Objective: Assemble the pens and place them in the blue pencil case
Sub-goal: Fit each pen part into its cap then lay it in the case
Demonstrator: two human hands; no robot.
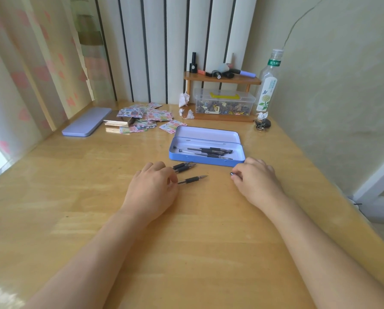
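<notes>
The blue pencil case (179,159) lies open in the middle of the wooden desk, with several capped black pens (208,151) inside. In front of it, my left hand (152,190) rests on the desk, its fingers pinching the barrel of an uncapped pen (192,179) whose tip points right. Two more uncapped pens (184,167) lie just behind, partly under my fingers. To the right, my right hand (255,179) is curled over a small dark piece, likely a pen cap (232,174), which peeks out at the fingertips.
A closed lilac tin (87,124) lies at the back left beside scattered patterned cards (146,118). At the back right stand a small wooden shelf (222,79), a clear box of small parts (224,104), crumpled paper, a glass bottle (268,83) and keys (262,124).
</notes>
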